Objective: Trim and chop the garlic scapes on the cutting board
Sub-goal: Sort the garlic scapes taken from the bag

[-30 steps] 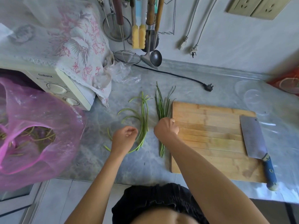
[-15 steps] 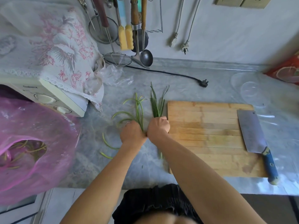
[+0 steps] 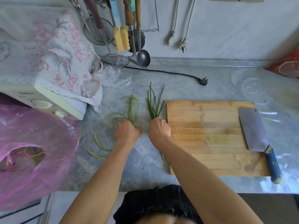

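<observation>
My left hand (image 3: 127,132) grips a curly bunch of garlic scapes (image 3: 132,109) on the counter (image 3: 186,88); my right hand (image 3: 159,129) grips a straighter bunch (image 3: 154,105) just left of the cutting board (image 3: 205,136). Both fists hide the stalks' middles, and my forearms cover most lower ends. The cleaver (image 3: 253,129) lies on the board's right side. The pink bag's (image 3: 32,152) contents are blurry.

Both forearms are bare to the elbow, with no sleeve reaching into view. A thin pale ring (image 3: 119,123) sits on a finger of the left hand (image 3: 127,132), at about 10 o'clock on that hand, while the right hand (image 3: 159,128) carries no visible jewellery. At 6 o'clock in the frame a black garment (image 3: 155,201) with gathered, crinkled fabric covers the torso.
</observation>
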A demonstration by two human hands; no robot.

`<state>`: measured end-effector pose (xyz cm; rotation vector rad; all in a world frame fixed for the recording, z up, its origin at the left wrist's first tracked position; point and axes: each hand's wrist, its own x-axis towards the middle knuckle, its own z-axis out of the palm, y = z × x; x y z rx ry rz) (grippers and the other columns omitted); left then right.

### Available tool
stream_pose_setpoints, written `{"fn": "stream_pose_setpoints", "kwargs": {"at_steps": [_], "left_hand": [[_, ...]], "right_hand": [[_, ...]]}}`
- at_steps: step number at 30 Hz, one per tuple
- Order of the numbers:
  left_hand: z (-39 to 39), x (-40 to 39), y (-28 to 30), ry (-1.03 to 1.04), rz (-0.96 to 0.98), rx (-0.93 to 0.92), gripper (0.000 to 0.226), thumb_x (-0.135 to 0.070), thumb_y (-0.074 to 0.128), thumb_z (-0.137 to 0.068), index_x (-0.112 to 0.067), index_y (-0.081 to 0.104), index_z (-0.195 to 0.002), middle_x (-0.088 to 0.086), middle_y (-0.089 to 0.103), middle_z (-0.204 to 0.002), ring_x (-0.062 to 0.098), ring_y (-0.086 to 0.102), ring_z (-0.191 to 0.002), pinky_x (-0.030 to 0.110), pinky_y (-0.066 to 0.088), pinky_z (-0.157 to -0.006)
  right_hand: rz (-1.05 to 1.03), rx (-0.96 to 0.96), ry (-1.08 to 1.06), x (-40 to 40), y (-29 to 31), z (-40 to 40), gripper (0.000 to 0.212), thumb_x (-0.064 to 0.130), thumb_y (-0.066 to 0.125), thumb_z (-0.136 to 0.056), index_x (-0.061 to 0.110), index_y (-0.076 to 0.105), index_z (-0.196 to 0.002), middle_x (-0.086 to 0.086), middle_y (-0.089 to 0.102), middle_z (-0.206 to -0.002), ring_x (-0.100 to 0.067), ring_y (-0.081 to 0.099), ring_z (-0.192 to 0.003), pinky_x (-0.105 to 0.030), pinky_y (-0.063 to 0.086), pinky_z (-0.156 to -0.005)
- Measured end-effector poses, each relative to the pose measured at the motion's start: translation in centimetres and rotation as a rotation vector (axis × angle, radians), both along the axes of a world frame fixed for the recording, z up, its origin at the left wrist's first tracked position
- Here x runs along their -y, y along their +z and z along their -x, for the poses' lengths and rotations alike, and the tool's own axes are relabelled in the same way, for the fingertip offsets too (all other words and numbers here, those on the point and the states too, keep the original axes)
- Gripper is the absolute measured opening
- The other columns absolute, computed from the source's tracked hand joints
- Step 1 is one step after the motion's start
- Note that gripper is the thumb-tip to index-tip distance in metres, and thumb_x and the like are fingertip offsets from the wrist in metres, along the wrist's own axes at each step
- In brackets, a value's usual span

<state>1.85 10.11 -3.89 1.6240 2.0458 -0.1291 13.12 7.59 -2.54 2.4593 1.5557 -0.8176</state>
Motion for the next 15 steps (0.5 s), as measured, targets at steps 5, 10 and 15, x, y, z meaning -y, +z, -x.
{"fn": "stream_pose_setpoints", "kwargs": {"at_steps": [5, 10, 15], "left_hand": [[-0.2, -0.5, 0.2, -0.026, 0.016, -0.039, 0.045, -0.026, 0.062, -0.083, 0.001, 0.056, -0.118, 0.016, 0.062, -0.120, 0.035, 0.061, -0.112, 0.037, 0.050, -0.083], [-0.2, -0.8, 0.4, -0.039, -0.003, -0.034, 0.047, -0.023, 0.061, -0.083, 0.002, 0.051, -0.121, 0.018, 0.063, -0.121, 0.038, 0.060, -0.114, 0.038, 0.049, -0.085], [1.5, -0.7, 0.0, 0.118, -0.027, 0.172, 0.023, -0.018, 0.055, -0.084, -0.001, 0.060, -0.099, 0.018, 0.063, -0.098, 0.037, 0.057, -0.091, 0.037, 0.041, -0.074]], "right_hand": [[-0.044, -0.089, -0.067, 0.0, 0.1, -0.2, 0.037, 0.004, 0.060, -0.086, -0.003, 0.049, -0.121, -0.015, 0.063, -0.110, -0.030, 0.065, -0.101, -0.033, 0.053, -0.072], [-0.022, -0.305, -0.238, -0.6, 0.9, -1.8, 0.009, 0.011, 0.055, -0.079, 0.011, 0.048, -0.072, -0.001, 0.047, -0.068, -0.020, 0.052, -0.064, -0.027, 0.039, -0.053], [0.014, -0.741, -0.548, -0.7, 1.3, -3.8, 0.007, 0.014, 0.052, -0.076, 0.014, 0.050, -0.070, -0.002, 0.042, -0.063, -0.019, 0.041, -0.057, -0.029, 0.036, -0.056]]}}
